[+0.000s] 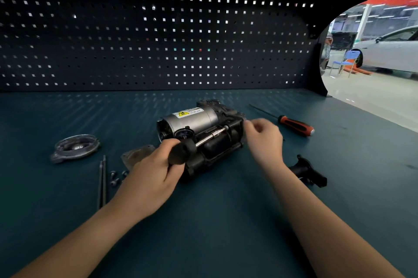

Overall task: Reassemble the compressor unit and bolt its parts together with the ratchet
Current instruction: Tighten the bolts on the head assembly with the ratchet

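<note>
Compressor unit (pixel 194 120): motor can is smooth satin silver metal with a glossy sticker. The rest is matt black, metal or plastic, can't tell. Ratchet (pixel 209 137): shiny chrome shaft, matt black grip. Round cover (pixel 75 147) at left: dull grey cast metal, rough. Screwdriver (pixel 296 125) at right: glossy orange-black plastic handle. Bench top (pixel 203 221): matt teal. Pegboard (pixel 158 40): dark, matt.

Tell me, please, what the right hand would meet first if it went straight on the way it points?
Probably the compressor unit: the right hand points left at its black end, though depth is unclear.
</note>
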